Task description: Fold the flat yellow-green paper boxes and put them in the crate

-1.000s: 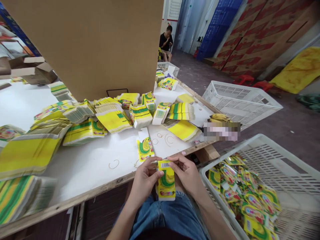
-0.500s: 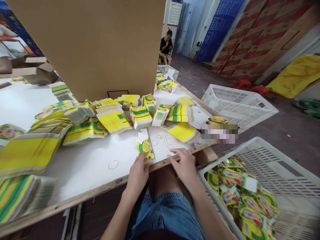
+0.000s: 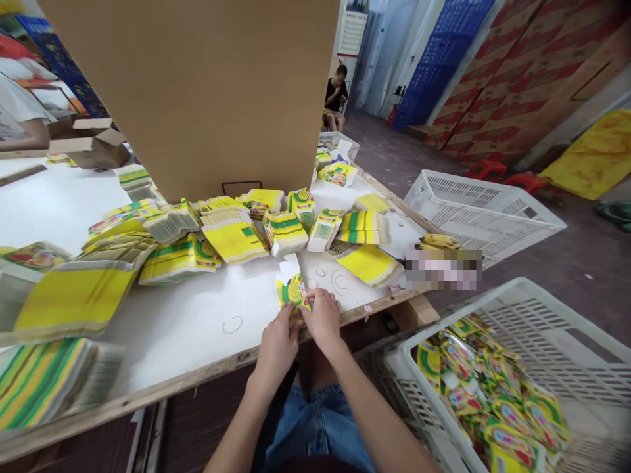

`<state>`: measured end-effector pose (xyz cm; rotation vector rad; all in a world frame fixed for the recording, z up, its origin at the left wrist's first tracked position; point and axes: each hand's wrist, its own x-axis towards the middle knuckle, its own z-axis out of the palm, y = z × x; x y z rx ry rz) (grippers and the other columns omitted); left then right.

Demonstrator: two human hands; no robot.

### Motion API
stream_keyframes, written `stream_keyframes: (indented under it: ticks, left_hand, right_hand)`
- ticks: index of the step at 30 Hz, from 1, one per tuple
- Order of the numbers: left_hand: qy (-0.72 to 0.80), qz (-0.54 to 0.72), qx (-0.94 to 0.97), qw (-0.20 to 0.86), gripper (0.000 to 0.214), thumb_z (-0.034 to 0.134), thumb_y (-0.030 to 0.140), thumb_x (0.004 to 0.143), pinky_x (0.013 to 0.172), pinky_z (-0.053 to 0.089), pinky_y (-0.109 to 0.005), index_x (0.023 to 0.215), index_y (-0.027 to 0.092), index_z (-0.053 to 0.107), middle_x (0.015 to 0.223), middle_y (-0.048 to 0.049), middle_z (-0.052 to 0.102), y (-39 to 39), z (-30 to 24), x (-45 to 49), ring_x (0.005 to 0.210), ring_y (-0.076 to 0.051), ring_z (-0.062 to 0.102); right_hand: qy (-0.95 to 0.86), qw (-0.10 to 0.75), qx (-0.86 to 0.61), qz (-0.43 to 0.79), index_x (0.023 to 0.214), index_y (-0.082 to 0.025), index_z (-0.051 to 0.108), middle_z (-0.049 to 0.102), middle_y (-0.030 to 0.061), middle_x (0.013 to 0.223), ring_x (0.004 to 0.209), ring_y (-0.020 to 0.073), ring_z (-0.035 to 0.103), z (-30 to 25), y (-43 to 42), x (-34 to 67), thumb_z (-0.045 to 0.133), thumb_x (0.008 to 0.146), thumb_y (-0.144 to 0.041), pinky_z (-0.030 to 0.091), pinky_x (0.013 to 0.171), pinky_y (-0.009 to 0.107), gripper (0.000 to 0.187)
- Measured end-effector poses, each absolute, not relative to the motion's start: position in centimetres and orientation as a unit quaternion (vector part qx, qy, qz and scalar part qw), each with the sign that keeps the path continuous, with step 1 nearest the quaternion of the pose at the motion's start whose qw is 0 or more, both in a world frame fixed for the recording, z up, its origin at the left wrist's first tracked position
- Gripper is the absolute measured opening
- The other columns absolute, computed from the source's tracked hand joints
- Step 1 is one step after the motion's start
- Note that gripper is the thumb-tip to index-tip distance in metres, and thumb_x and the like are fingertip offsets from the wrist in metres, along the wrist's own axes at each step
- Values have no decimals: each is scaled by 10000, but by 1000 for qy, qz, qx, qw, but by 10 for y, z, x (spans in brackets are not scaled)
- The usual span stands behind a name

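A small yellow-and-green printed carton stands near the table's front edge with its white end flap sticking up. Its lower left part is gripped by my left hand, fingers closed. From the right, my right hand pinches the same carton, thumb and fingers drawn together; part of the carton is hidden behind both hands. Beyond it lie stacks of flattened printed cartons, spread in a row across the white tabletop. Some rubber bands rest on the surface.
To my right, a white plastic crate holds many yellow-green packs. Another white crate stands behind it. Bananas lie at the table's right corner. A tall cardboard box blocks the view ahead. A seated person is farther back.
My right hand has moved left from beside the table edge and closed on the carton that my left hand holds. The view has shifted slightly left.
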<state>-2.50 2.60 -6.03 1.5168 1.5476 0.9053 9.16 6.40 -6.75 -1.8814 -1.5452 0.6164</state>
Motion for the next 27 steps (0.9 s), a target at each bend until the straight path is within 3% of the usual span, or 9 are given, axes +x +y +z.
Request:
stream_keyframes:
  ticks: [5,7,10,13,16,22,27]
  left_hand:
    - [600,413,569,381,298,575,249,856,985,446,-453,1139,184,646,1178,-144,702,25,-57,-32,1103,-298,645]
    - [583,498,504,398,302,572,329,880,1028,426,-412,1136,180,628,1206,-123,686,27,-54,-37,1157,-256,613]
    - [493,596,366,518,383,682,418,803,953,492,-364,1086,162,646,1133,-108,716,29,-49,-41,1067,-241,658]
    - [393,570,307,653,447,741,454,742,847,543,-343,1072,160,674,1065,-104,742,28,-41,-38,957,-242,698]
    - [332,532,302,718,455,743,461,741,841,546,-347,1075,157,693,1078,-120,741,24,-33,-31,990,-259,694]
    - [351,553,292,697,345,760,379,734,773,556,-331,988,150,710,933,-96,767,20,-30,-23,885,-243,717]
    - [411,565,289,655,306,737,408,755,662,548,-275,884,141,662,803,-45,751,19,-36,-16,702,-176,702]
  right_hand:
    - [-523,418,-663,336,853,-202,588,694,60,829,823,233,635,-61,61,96,609,767,-206,451,815,383,89]
    - [-490,462,-626,393,877,-189,595,701,65,832,760,204,640,-56,55,101,606,793,-323,489,737,344,159]
    - [-436,502,-570,483,871,-172,614,713,54,758,709,192,660,-49,44,107,681,730,-474,526,695,332,340]
    - [-390,514,-526,554,837,-163,650,726,51,712,702,201,686,-43,31,111,768,650,-511,544,725,357,412]
    - [-365,516,-499,593,812,-158,690,746,61,739,722,206,697,-38,21,114,821,613,-484,544,765,371,404]
    - [-349,498,-466,643,841,-168,732,762,59,809,795,227,702,-27,15,119,856,596,-465,544,805,380,404]
    - [-368,514,-501,591,765,-162,682,713,35,683,646,206,666,-30,12,114,827,623,-495,545,677,352,390]
